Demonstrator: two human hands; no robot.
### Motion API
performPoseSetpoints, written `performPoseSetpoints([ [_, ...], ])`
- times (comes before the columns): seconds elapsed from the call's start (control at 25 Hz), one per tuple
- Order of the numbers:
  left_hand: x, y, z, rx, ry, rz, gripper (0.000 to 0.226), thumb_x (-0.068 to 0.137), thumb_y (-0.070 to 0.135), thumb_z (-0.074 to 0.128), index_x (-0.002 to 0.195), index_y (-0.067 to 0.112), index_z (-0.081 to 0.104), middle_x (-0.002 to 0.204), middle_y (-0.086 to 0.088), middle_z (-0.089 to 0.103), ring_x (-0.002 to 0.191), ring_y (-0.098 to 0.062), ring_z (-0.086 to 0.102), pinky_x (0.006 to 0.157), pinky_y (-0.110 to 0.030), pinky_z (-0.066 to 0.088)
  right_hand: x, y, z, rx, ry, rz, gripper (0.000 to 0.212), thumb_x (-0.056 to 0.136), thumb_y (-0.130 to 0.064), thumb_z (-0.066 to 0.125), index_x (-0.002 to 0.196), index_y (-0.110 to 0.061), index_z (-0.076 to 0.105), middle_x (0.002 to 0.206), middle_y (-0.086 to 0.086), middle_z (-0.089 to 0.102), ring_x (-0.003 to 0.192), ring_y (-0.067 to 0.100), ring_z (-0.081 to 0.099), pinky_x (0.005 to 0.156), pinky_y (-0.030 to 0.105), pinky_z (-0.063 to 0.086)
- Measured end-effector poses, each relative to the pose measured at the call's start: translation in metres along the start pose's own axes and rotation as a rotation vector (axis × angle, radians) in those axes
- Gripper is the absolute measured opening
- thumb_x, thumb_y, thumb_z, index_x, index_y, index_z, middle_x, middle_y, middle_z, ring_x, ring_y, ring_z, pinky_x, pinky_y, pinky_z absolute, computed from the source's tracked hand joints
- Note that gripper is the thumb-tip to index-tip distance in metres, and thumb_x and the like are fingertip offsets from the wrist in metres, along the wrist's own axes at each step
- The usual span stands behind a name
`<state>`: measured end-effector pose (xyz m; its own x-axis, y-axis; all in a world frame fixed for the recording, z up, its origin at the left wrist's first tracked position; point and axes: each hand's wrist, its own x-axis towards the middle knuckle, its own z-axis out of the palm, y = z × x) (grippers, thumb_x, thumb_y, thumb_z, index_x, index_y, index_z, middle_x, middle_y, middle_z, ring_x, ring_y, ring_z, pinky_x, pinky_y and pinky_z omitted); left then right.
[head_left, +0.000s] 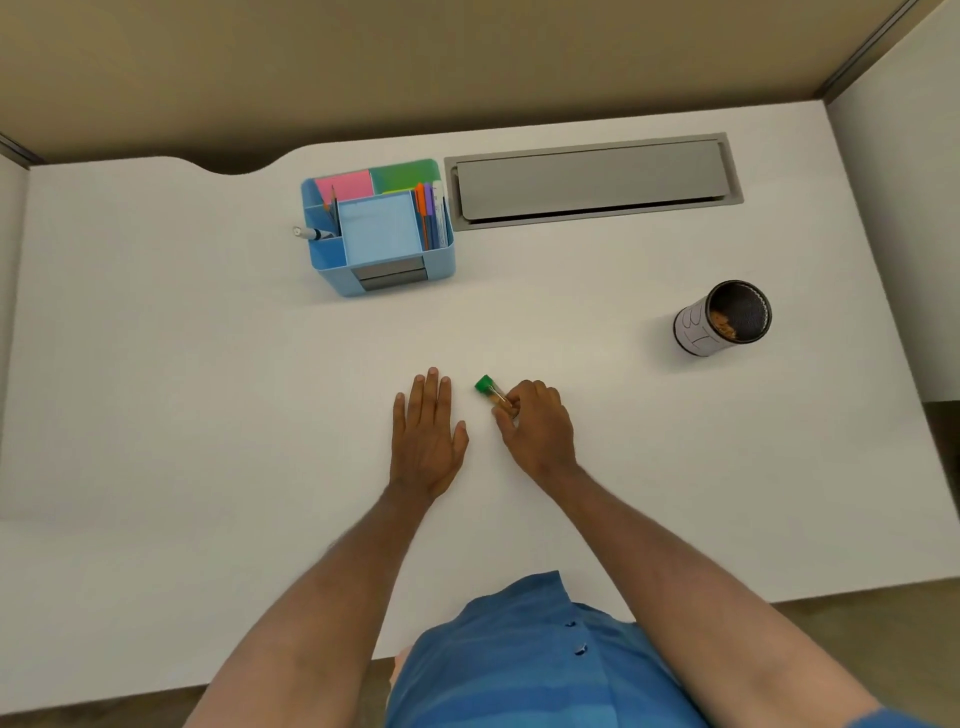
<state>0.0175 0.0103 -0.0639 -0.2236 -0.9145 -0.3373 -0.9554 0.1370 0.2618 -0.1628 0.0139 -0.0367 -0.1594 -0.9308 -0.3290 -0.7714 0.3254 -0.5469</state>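
White tabletop (208, 389), right hand (537, 426) with fingers clamped on green-capped vial (493, 396), left hand (428, 431) flat beside the vial, fingers straight, cup (691, 328) lettering unreadable

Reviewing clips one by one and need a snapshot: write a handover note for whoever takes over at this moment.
Left hand: open, flat on the desk, holds nothing.
Right hand: grips a green-capped vial beside the left hand.
Mesh cup stands far right; organizer at the back. Neither is touched.
Done: vial in hand.
Left: likely opening or placing it; unclear which.
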Motion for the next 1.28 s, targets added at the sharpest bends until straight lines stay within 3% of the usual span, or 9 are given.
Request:
performPoseSetpoints([
  [0.16,0.005,0.013,-0.009,-0.113,-0.023,-0.078,0.066,0.105,0.037,0.041,0.163,0.013,0.019,0.174,-0.01,0.007,0.162,-0.029,0.005,0.131,-0.052,0.004,0.004,0.005,-0.008,0.187,-0.023,0.061,0.017,0.095,-0.032,0.068,0.098,-0.018,0.059,0.101,-0.003,0.061,0.096,0.017,0.055,0.077,0.036,0.051],
  [0.24,0.013,0.03,-0.021,-0.318,0.008,-0.169,0.057,0.106,0.042,0.043,0.157,0.018,0.038,0.17,-0.006,0.028,0.159,-0.026,0.02,0.13,-0.049,0.005,0.006,0.01,-0.016,0.28,-0.026,0.079,0.016,0.095,-0.031,0.07,0.095,-0.019,0.06,0.099,-0.002,0.061,0.086,0.013,0.057,0.073,0.031,0.049],
  [0.32,0.021,0.046,-0.039,-0.684,0.003,-0.23,0.043,0.104,0.044,0.051,0.141,0.024,0.058,0.148,0.001,0.058,0.144,-0.022,0.048,0.124,-0.044,0.028,0.005,0.016,-0.025,0.311,-0.043,0.056,0.013,0.095,-0.029,0.071,0.095,-0.02,0.062,0.099,-0.001,0.061,0.084,0.007,0.057,0.073,0.027,0.047],
  [0.4,0.026,0.058,-0.057,-1.028,-0.064,-0.231,0.03,0.101,0.037,0.061,0.126,0.024,0.069,0.123,0.002,0.072,0.119,-0.023,0.068,0.104,-0.035,0.052,0.0,0.023,-0.033,0.322,-0.06,0.006,0.012,0.095,-0.025,0.072,0.098,-0.018,0.063,0.101,0.001,0.063,0.087,0.007,0.058,0.078,0.027,0.05],
  [0.44,0.025,0.061,-0.064,-1.081,-0.081,-0.2,0.024,0.1,0.03,0.064,0.121,0.022,0.072,0.116,0.0,0.075,0.106,-0.024,0.072,0.095,-0.034,0.057,-0.004,0.026,-0.038,0.33,-0.061,-0.02,0.012,0.094,-0.023,0.073,0.099,-0.018,0.063,0.102,0.001,0.063,0.089,0.008,0.058,0.08,0.028,0.051],
  [0.6,0.017,0.065,-0.078,-1.107,-0.151,-0.112,0.023,0.099,0.018,0.065,0.12,0.014,0.073,0.107,-0.005,0.076,0.082,-0.019,0.073,0.085,-0.034,0.06,-0.017,0.031,-0.055,0.36,-0.073,-0.074,0.013,0.093,-0.023,0.073,0.1,-0.021,0.062,0.104,-0.003,0.065,0.096,0.009,0.063,0.083,0.028,0.054],
  [0.8,0.002,0.069,-0.083,-1.207,-0.223,-0.067,0.021,0.098,0.018,0.067,0.117,0.013,0.074,0.109,-0.01,0.078,0.091,-0.019,0.075,0.086,-0.028,0.062,-0.034,0.015,-0.068,0.543,-0.125,-0.043,0.018,0.092,-0.029,0.074,0.104,-0.036,0.064,0.1,-0.013,0.071,0.086,0.002,0.071,0.073,0.014,0.055],
  [1.12,-0.01,0.075,-0.088,-1.334,-0.232,-0.051,0.017,0.091,0.011,0.076,0.107,0.015,0.08,0.102,-0.008,0.082,0.096,-0.023,0.078,0.087,-0.033,0.064,-0.045,0.013,-0.083,0.678,-0.153,-0.022,0.013,0.09,-0.026,0.079,0.1,-0.031,0.073,0.088,-0.004,0.078,0.073,0.002,0.07,0.065,0.012,0.051],
  [1.28,-0.011,0.086,-0.087,-1.318,-0.152,-0.074,0.02,0.088,0.008,0.078,0.109,0.008,0.079,0.101,-0.011,0.081,0.094,-0.024,0.079,0.088,-0.035,0.064,-0.045,0.015,-0.088,0.69,-0.133,-0.019,0.016,0.092,-0.023,0.077,0.108,-0.026,0.076,0.087,-0.01,0.077,0.074,-0.002,0.068,0.067,0.011,0.051],
])
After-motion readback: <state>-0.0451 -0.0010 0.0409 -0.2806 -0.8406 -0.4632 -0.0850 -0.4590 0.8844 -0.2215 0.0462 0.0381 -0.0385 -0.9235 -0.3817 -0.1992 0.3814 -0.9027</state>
